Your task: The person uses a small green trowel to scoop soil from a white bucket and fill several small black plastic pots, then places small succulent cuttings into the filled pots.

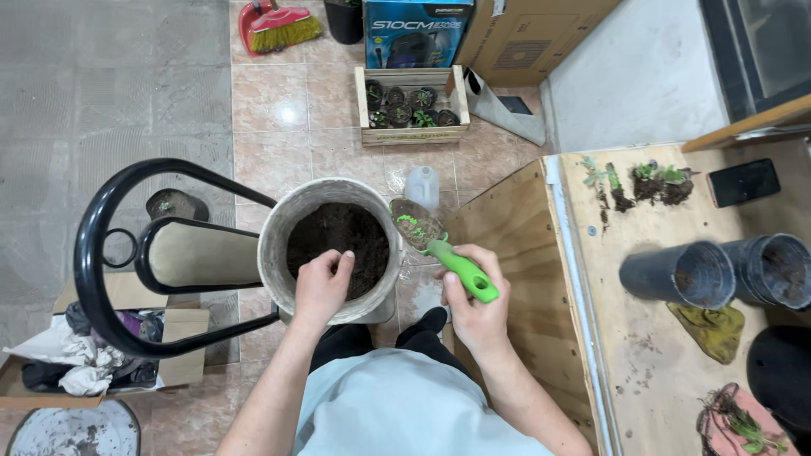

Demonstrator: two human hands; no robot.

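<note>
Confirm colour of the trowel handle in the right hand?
Bright green plastic handle, gripped by the right hand; the soil-caked scoop blade looks dark. Head view.

**Packages and screens around the work area**

A blue printed carton (pixel 417 32) is being shown upright at the top edge, behind a wooden crate. A large brown cardboard box (pixel 536 34) is being seen just beside it, on its right. An open brown cardboard box (pixel 173 325) holding crumpled paper is lying at lower left. A dark-screened phone (pixel 742 182) is resting flat on the plywood table (pixel 642 346).
</note>
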